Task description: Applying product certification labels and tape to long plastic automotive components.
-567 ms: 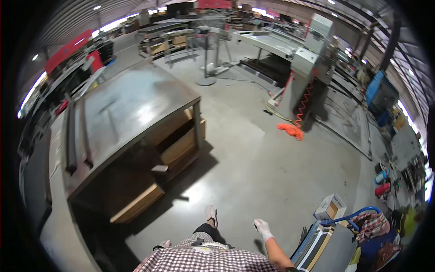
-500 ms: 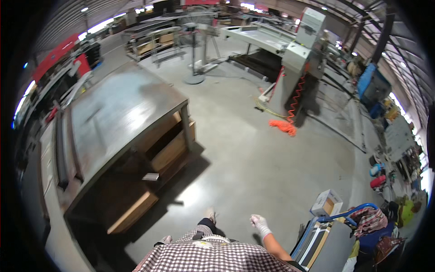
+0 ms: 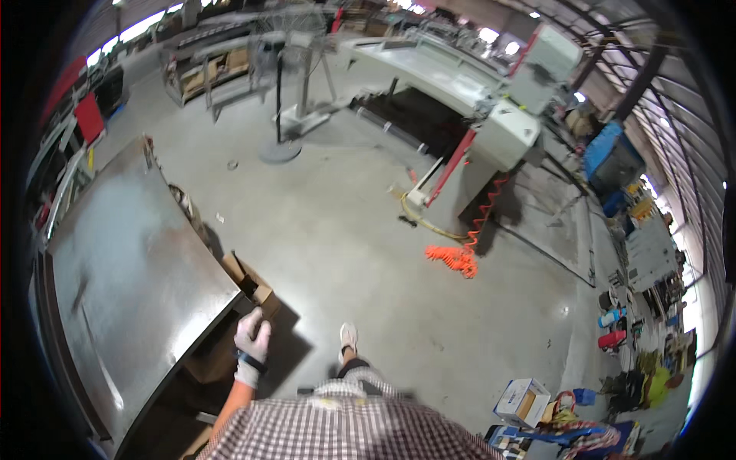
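Note:
My left hand [image 3: 252, 339], in a pale glove with a dark band at the wrist, hangs in front of me beside the near corner of a metal-topped workbench [image 3: 138, 284]. Its fingers are loosely bent, with a gap between them and the thumb, and nothing shows in the hand. Just beyond it stands a cardboard box [image 3: 264, 297] at the bench's side. My right hand is out of sight. One light shoe [image 3: 349, 337] shows ahead of my checked clothing.
Ahead right stands a grey machine [image 3: 510, 130] with a coiled orange air hose [image 3: 458, 259] trailing on the floor. A pedestal fan [image 3: 280, 149] stands further back. At lower right are an open white carton [image 3: 523, 402] and a blue-handled cart [image 3: 552, 437].
I have moved forward past the bench corner, and the machine and hose are nearer. My left hand has swung up into fuller view. My right hand has dropped out of view.

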Demonstrator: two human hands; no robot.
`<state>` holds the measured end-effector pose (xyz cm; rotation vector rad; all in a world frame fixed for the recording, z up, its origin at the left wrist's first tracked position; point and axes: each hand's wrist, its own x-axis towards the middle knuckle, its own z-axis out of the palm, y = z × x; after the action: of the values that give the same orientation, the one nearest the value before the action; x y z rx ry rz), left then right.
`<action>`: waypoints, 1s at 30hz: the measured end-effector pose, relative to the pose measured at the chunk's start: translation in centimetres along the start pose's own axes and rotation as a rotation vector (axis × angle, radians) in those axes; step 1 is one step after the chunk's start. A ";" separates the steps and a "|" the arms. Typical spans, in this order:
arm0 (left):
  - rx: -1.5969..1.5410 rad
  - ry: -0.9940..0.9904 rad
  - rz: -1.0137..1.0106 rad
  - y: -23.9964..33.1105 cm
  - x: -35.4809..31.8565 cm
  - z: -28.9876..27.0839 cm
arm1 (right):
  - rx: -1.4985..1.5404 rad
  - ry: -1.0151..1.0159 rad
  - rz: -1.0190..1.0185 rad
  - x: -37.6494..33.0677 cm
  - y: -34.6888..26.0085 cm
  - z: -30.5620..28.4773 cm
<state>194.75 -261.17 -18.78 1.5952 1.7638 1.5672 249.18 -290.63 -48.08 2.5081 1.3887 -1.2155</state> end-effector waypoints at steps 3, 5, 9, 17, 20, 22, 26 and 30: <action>-0.195 0.000 -0.353 1.9 8.3 4.6 | -0.241 -0.035 -0.217 12.8 -10.4 -7.6; -0.200 0.045 -0.395 -0.1 12.2 6.7 | -0.403 -0.012 -0.367 22.3 -19.7 -14.0; -0.041 0.151 -0.465 -3.4 18.0 8.0 | -0.239 0.021 -0.635 39.0 -47.8 -27.4; -0.358 0.295 -0.786 -15.5 41.1 14.1 | 0.615 -0.035 -0.597 51.3 -94.5 -40.6; -0.076 0.176 -0.486 -19.0 55.7 15.8 | 0.458 -0.107 -0.677 55.2 -98.1 -36.9; 0.098 0.074 -0.383 -18.2 67.0 15.1 | -0.250 -0.023 -1.015 60.9 -96.0 -34.3; 0.159 0.057 -0.192 -22.5 83.9 12.1 | -0.430 -0.140 -0.934 73.6 -91.8 -27.1; 0.042 0.081 -0.375 -32.8 99.6 9.2 | -0.792 -0.251 -0.824 80.4 -103.8 -24.8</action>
<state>150.68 -166.26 -7.10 1.1435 2.0079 1.4370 212.69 -162.11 -48.56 1.2398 2.3007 -0.7208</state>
